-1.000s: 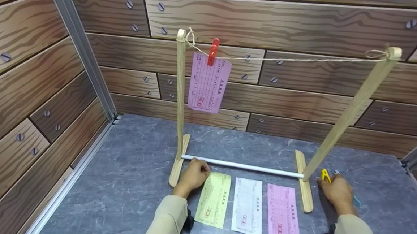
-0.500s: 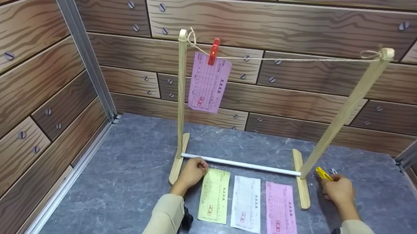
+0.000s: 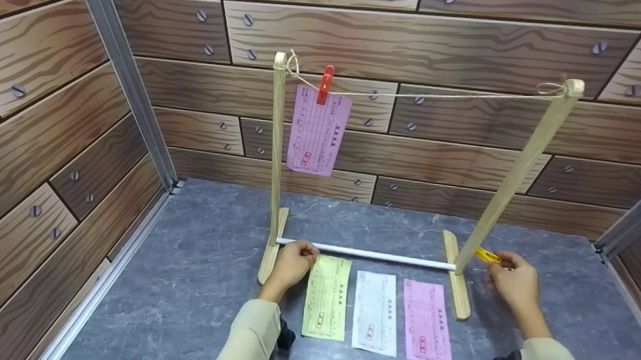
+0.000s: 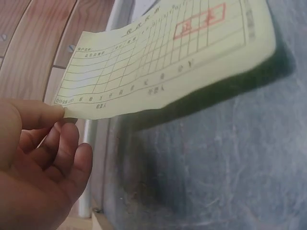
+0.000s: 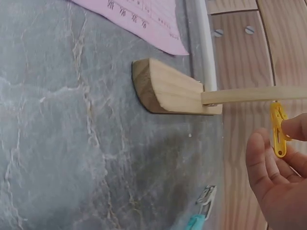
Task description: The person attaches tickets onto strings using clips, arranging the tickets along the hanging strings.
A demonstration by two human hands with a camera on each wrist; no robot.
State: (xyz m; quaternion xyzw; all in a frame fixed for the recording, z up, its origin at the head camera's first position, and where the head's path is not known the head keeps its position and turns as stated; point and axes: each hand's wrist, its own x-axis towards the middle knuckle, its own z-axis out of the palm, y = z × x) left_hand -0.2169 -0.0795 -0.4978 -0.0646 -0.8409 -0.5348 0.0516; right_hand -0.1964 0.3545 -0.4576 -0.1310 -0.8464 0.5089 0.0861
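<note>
My left hand [image 3: 293, 264] pinches a top corner of a yellow paper slip [image 3: 326, 300] between thumb and finger. In the left wrist view the slip [image 4: 158, 64] is lifted off the table at that corner, casting a shadow below. Holding a yellow clothespin [image 3: 488, 255], my right hand [image 3: 516, 278] is raised just right of the stand's right post [image 3: 512, 186]. The clothespin [image 5: 278, 129] sits between thumb and fingers in the right wrist view. A red clothespin [image 3: 325, 84] fixes a pink slip [image 3: 318, 132] to the string [image 3: 442, 96] near the left post [image 3: 277, 155].
A white slip [image 3: 375, 314] and another pink slip [image 3: 428, 323] lie on the table right of the yellow one. A white rod [image 3: 377, 255] joins the stand's wooden feet [image 3: 459, 297]. Near the right hand lies a teal-and-silver clip [image 5: 201, 211]. Wood-patterned walls enclose the back and left.
My right hand has picked up the yellow clothespin and moved it up and left, toward the right post. My left hand keeps its pinch on the yellow slip, whose position has shifted slightly.
</note>
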